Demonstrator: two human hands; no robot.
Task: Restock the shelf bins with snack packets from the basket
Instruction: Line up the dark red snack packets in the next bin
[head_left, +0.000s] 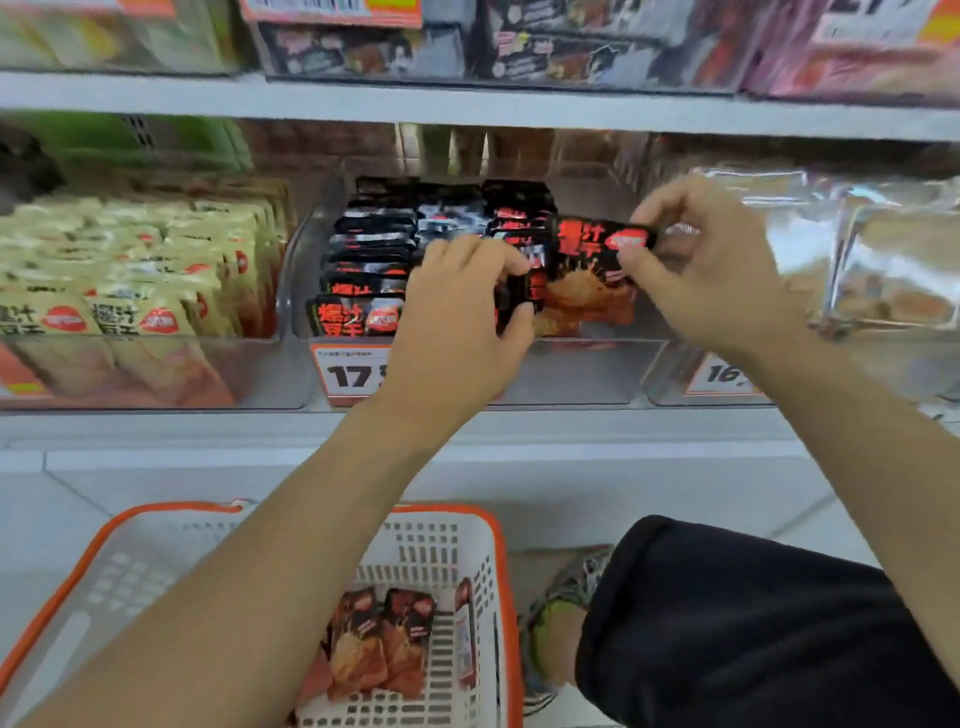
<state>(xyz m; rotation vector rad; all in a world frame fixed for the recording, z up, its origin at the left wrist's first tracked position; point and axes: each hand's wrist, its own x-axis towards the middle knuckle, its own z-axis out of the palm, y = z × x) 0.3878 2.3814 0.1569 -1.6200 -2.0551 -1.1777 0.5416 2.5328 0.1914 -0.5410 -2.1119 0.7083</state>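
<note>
- Loading the clear middle bin (571, 371): the right hand (711, 270) pinches a black-and-red snack packet (592, 275) by its top edge, upright over the bin's open right side.
- The left hand (457, 322) grips a few more packets (514, 301) at the bin front.
- Good practice, as judged: seat each packet upright, label forward, flush with the standing rows (374, 249).
- More packets (379, 644) wait in the orange-rimmed basket (498, 525) below.
</note>
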